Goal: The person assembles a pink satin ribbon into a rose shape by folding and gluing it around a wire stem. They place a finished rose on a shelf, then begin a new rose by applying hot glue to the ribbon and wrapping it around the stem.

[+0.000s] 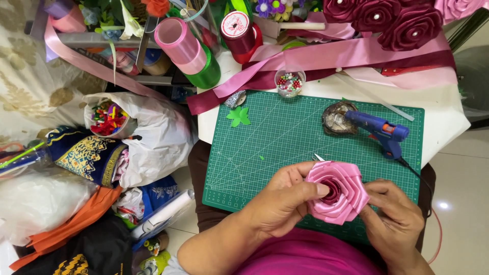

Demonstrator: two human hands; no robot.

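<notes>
A pink satin ribbon rose (338, 191) with a dark maroon centre is held over the near edge of the green cutting mat (285, 137). My left hand (282, 201) grips its left side, thumb pressed near the centre. My right hand (395, 219) pinches the outer folds on its right side. Behind the rose a small metal tip, perhaps scissors (319, 157), pokes out. A blue glue gun (379, 131) lies on the mat to the upper right, its nozzle over a small dark dish (337, 118).
Long pink and maroon ribbons (326, 58) cross the table's far side, near a cup of beads (290, 83), ribbon spools (191, 48) and finished maroon roses (387, 18). A green paper leaf (238, 116) lies on the mat. Bags and cloth (142, 137) crowd the floor at left.
</notes>
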